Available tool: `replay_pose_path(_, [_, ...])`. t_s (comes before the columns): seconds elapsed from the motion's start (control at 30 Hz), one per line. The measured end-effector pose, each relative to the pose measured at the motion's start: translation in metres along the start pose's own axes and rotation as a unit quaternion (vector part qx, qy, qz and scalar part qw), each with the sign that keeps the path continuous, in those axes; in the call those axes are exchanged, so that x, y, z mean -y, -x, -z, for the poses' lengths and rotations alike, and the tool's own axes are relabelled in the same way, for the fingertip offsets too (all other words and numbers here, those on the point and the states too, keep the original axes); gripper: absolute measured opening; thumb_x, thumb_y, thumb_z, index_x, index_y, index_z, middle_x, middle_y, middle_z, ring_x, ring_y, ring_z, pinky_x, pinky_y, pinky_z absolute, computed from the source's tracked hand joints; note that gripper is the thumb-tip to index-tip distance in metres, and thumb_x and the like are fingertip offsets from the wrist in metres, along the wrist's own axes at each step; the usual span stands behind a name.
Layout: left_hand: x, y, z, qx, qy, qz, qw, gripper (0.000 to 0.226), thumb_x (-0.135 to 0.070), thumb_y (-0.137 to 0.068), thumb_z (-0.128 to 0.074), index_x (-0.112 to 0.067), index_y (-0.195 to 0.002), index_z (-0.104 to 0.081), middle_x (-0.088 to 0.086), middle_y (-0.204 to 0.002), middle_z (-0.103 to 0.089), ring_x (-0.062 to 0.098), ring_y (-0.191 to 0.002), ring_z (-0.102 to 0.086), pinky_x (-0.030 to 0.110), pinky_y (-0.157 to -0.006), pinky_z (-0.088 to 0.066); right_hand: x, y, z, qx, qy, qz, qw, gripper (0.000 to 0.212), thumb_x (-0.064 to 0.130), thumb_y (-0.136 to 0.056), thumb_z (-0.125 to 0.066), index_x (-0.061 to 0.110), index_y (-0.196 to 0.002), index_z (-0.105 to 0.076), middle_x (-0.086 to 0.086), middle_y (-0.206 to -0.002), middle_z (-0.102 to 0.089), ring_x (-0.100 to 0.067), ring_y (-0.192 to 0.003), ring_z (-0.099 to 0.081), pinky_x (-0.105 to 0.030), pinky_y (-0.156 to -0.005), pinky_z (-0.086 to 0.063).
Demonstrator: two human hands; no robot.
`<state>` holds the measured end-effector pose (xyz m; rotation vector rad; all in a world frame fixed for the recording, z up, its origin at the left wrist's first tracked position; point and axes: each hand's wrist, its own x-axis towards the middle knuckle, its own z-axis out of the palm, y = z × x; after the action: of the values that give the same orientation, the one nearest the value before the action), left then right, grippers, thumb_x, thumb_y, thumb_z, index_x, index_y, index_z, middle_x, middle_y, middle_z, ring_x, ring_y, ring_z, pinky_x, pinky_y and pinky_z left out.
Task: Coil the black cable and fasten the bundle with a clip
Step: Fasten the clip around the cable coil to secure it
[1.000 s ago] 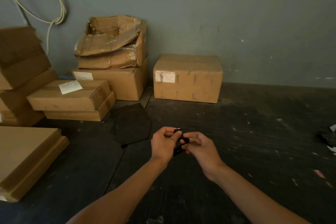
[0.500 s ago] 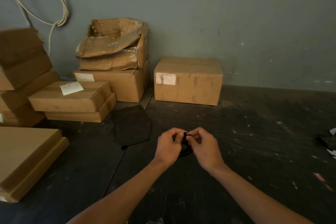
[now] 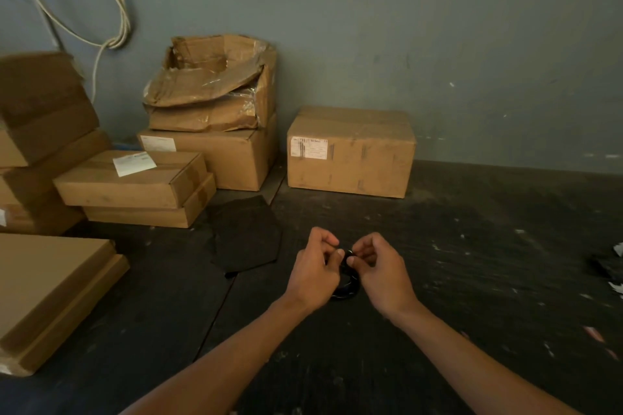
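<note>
Holding the coiled black cable (image 3: 347,286) between both hands above the dark worktop (image 3: 472,263), your left hand (image 3: 312,274) and right hand (image 3: 382,276) pinch its top; it looks light, springy and slick, so grip across all loops; no clip is discernible.

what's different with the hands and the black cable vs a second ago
Both hands have sunk a little in the view. The left hand and right hand keep their grip on the small coiled black cable; its loop now hangs visibly below the fingers, where earlier only a small dark piece showed. No clip can be made out. The brown cardboard boxes are unmoved.
</note>
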<state>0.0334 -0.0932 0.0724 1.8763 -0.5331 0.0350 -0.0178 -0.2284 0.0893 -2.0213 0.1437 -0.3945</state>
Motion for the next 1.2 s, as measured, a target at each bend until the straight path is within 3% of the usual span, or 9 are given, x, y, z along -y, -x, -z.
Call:
replay_pose_path(0.2, [0.0, 0.0, 0.0, 0.009, -0.024, 0.009, 1.0, 0.022, -0.012, -0.096, -0.057, -0.024, -0.108, -0.043, 0.002, -0.082, -0.064, 0.011, -0.072, -0.063, 0.022, -0.062, -0.052, -0.002, -0.001, -0.002, 0.02, 0.009, -0.046, 0.999, 0.019, 0.011, -0.091, -0.065, 0.03, -0.091, -0.06, 0.007, -0.092, -0.064, -0.002, -0.086, -0.06, -0.015, -0.067, -0.044])
replay_pose_path(0.4, [-0.006, -0.002, 0.0, 0.021, 0.025, 0.035, 0.999, 0.015, -0.016, -0.1, -0.051, -0.027, -0.105, -0.043, 0.002, -0.091, -0.062, 0.002, -0.064, -0.059, 0.015, -0.056, -0.047, -0.001, -0.001, -0.002, -0.018, 0.03, -0.032, 0.999, 0.023, 0.006, -0.092, -0.061, 0.028, -0.086, -0.057, 0.005, -0.089, -0.063, -0.004, -0.084, -0.06, -0.017, -0.065, -0.046])
replay_pose_path(0.6, [0.001, 0.006, 0.006, 0.024, 0.078, 0.065, 0.994, 0.011, -0.029, -0.098, -0.054, -0.026, -0.108, -0.051, 0.0, -0.097, -0.065, 0.0, -0.077, -0.065, 0.011, -0.066, -0.049, -0.008, -0.008, 0.008, -0.066, 0.003, -0.054, 0.996, 0.026, 0.003, -0.091, -0.06, 0.028, -0.084, -0.057, 0.003, -0.089, -0.062, -0.007, -0.082, -0.061, -0.02, -0.065, -0.049])
replay_pose_path(0.7, [0.006, 0.009, 0.01, 0.042, 0.095, 0.106, 0.989, 0.017, -0.032, -0.097, -0.056, -0.028, -0.113, -0.053, -0.001, -0.104, -0.067, 0.002, -0.091, -0.066, 0.014, -0.07, -0.05, -0.011, -0.013, 0.012, -0.09, -0.044, -0.096, 0.99, 0.024, 0.002, -0.092, -0.059, 0.026, -0.086, -0.058, -0.003, -0.092, -0.063, -0.015, -0.085, -0.063, -0.03, -0.07, -0.054])
replay_pose_path(0.8, [0.011, 0.011, 0.014, 0.062, 0.16, 0.147, 0.974, 0.02, -0.021, -0.097, -0.057, -0.025, -0.116, -0.055, 0.003, -0.114, -0.066, 0.013, -0.101, -0.067, 0.029, -0.083, -0.054, -0.011, -0.02, 0.017, -0.113, -0.113, -0.131, 0.978, 0.02, 0.002, -0.093, -0.057, 0.02, -0.087, -0.058, -0.011, -0.095, -0.064, -0.025, -0.085, -0.065, -0.038, -0.069, -0.057])
replay_pose_path(0.9, [0.013, 0.01, 0.019, 0.06, 0.247, 0.183, 0.95, 0.028, -0.012, -0.096, -0.058, -0.019, -0.123, -0.054, 0.009, -0.116, -0.066, 0.02, -0.092, -0.071, 0.033, -0.079, -0.059, -0.01, -0.024, 0.022, -0.106, -0.173, -0.149, 0.968, 0.018, 0.001, -0.095, -0.053, 0.019, -0.092, -0.058, -0.014, -0.095, -0.065, -0.024, -0.081, -0.066, -0.03, -0.059, -0.05])
replay_pose_path(1.1, [0.013, -0.003, 0.019, 0.034, 0.207, 0.176, 0.962, 0.037, -0.011, -0.096, -0.059, -0.033, -0.125, -0.051, 0.01, -0.109, -0.07, 0.018, -0.089, -0.071, 0.031, -0.078, -0.059, -0.015, -0.022, 0.026, -0.043, -0.128, -0.118, 0.984, 0.029, 0.004, -0.098, -0.049, 0.028, -0.102, -0.066, -0.011, -0.1, -0.065, -0.023, -0.08, -0.066, -0.029, -0.064, -0.052])
replay_pose_path(1.2, [0.012, -0.009, 0.015, 0.042, 0.19, 0.183, 0.964, 0.038, -0.01, -0.096, -0.058, -0.031, -0.126, -0.051, 0.016, -0.108, -0.069, 0.02, -0.087, -0.071, 0.034, -0.08, -0.06, -0.022, -0.024, 0.027, -0.042, -0.115, -0.122, 0.985, 0.028, 0.005, -0.099, -0.049, 0.026, -0.105, -0.067, -0.006, -0.102, -0.066, -0.019, -0.08, -0.068, -0.028, -0.065, -0.055])
